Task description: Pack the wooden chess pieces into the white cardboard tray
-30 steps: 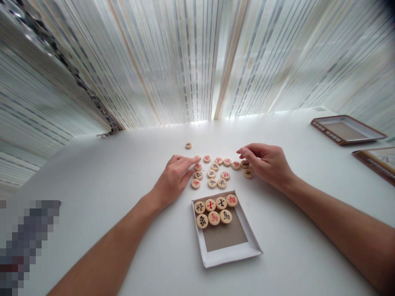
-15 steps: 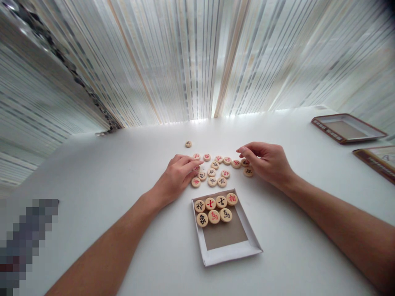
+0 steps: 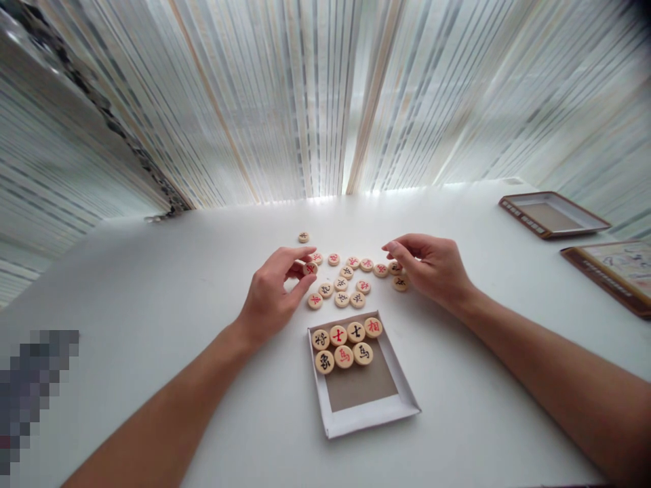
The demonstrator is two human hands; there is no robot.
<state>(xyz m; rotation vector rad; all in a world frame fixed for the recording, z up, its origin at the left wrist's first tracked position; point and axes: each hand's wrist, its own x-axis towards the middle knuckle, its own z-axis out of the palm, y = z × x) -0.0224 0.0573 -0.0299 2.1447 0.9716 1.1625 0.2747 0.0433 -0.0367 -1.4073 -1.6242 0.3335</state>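
My left hand [image 3: 274,288] has a round wooden Chinese chess piece with a red character [image 3: 310,269] between its thumb and fingers, at the left edge of a loose group of pieces. Over the group's right end, my right hand [image 3: 430,264] is curled, thumb tip close to the index finger, and no piece shows in it. Just beside it lie black-marked pieces, one of them a black-character piece [image 3: 400,283]. In front of both hands, a shallow white box tray [image 3: 373,415] holds two rows of larger pieces, including a red horse piece [image 3: 344,356].
One black-marked piece [image 3: 304,237] lies apart, farther back. At the right are a brown-edged open box part [image 3: 554,214] and a brown box with a printed top [image 3: 610,278]. A striped string curtain [image 3: 285,102] hangs along the table's far edge. A pixelated patch covers the lower left.
My left hand has drawn back slightly and now grips a red piece that was under its fingers, a little raised. My right hand keeps nearly the same pose. The view has shifted slightly.
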